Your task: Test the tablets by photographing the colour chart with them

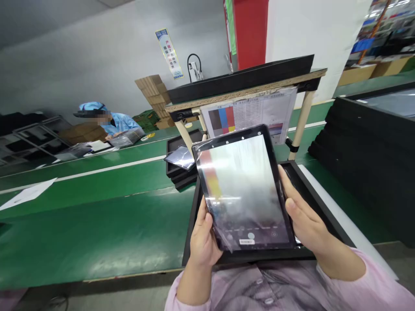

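A black-framed tablet [246,185] is held up and slightly tilted between both hands. Its lit screen shows a camera picture with a round button near the bottom, and clear film seems to cover the glass. My left hand [204,237] grips the lower left edge, thumb at the front. Along the right edge, my right hand [304,216] is closed on the tablet, its fingers partly hidden behind. Below the tablet lies a black tray [324,207], mostly hidden by the tablet and my hands. Just beyond stands a sheet with printed colour blocks [249,114].
A small wooden-topped stand [246,90] rises behind the tablet. Black trays [181,179] with a wrapped flat item sit left of it; a tall black stack [363,164] is at right. Across the green bench [97,233], a person in blue [121,125] works.
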Tool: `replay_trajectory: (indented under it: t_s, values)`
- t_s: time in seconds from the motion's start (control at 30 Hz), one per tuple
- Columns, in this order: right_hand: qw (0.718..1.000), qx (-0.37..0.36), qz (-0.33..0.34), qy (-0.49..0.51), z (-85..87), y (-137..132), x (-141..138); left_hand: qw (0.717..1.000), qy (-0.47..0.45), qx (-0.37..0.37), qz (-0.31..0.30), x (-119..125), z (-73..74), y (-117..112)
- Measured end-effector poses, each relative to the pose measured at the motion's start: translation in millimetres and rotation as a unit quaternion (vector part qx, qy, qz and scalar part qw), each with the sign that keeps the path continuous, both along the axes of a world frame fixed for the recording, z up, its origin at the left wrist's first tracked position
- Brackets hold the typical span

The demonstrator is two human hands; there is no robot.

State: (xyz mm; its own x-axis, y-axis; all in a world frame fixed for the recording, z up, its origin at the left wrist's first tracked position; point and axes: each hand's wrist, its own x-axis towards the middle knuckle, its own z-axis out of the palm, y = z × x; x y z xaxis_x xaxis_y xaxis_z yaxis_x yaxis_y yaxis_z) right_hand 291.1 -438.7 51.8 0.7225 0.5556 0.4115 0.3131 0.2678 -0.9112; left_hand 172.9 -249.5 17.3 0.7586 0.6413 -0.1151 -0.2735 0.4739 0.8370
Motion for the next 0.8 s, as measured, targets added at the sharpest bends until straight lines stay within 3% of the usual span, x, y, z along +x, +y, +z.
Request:
replay_trajectory:
  t_s: [0.1,0.27,0.47,0.57,0.63,0.7,0.8]
  values:
    - [0.993,-0.033,0.002,-0.111,16.6,-5,5,0.999,-0.006,-0.032,-0.019,-10,-3.0,-1]
    - [0.964,-0.081,-0.063,-0.246,31.3,-6,18,0.997,-0.01,-0.039,-0.06,-22,-15.8,-2]
    - [0.953,-0.153,-0.078,-0.249,21.7,-6,23,0.998,0.02,-0.049,-0.032,-32,-18.6,-11]
    - [0.956,-0.191,-0.079,-0.21,16.8,-13,31,0.997,0.019,-0.069,-0.036,-33,-8.3,-16]
    - [0.945,-0.229,-0.123,-0.196,10.0,-27,39,0.995,0.03,-0.081,-0.042,-34,2.1,-13]
    - [0.909,-0.314,-0.183,-0.202,-3.9,-48,48,0.994,0.052,-0.089,-0.026,-35,12.6,-5]
    - [0.819,-0.468,-0.251,-0.219,-35.0,-79,53,0.99,0.096,-0.091,0.039,-37,23.6,14]
